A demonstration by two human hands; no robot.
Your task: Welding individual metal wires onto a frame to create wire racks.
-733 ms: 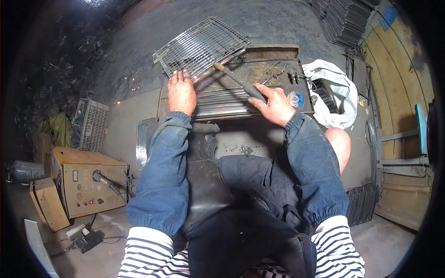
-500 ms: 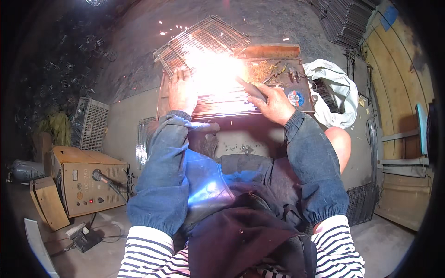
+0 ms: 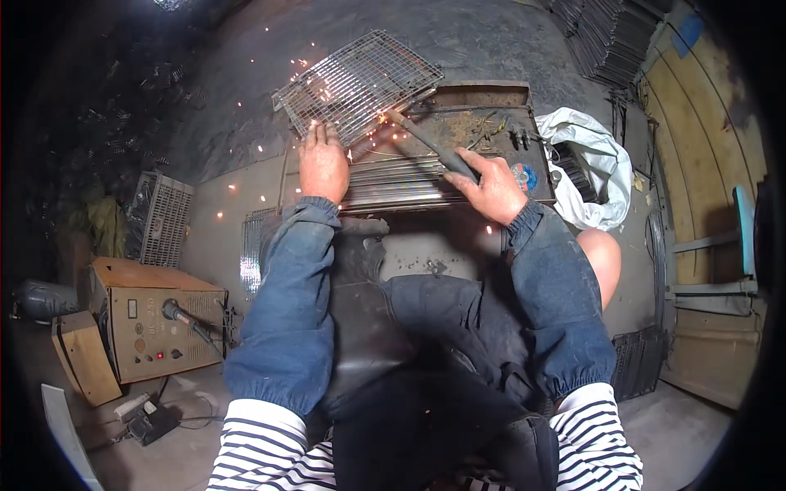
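My right hand (image 3: pixel 491 186) is closed round the dark handle of a welding torch (image 3: pixel 438 149). The torch slants up and left, and its tip is at the near side of a wire mesh panel (image 3: pixel 372 69), where small orange sparks glow. My left hand (image 3: pixel 323 168) has its fingers bent over the near left corner of this panel, gripping it. Thin metal rods (image 3: pixel 401 182) lie side by side across the front of the worktable (image 3: pixel 458 127), between my hands. The panel's far part reaches beyond the table's far left edge.
A round blue disc (image 3: pixel 524 177) and small metal parts lie on the table's right side. Beside it stands a white sack (image 3: pixel 606 196) holding dark rods. At lower left is a welding machine (image 3: pixel 164 327) with a cable, and behind it a plastic crate (image 3: pixel 164 217).
The bright welding glare has gone out, leaving scattered sparks and the mesh panel in plain sight. Both hands have stayed nearly in place, and the torch is still in my right hand.
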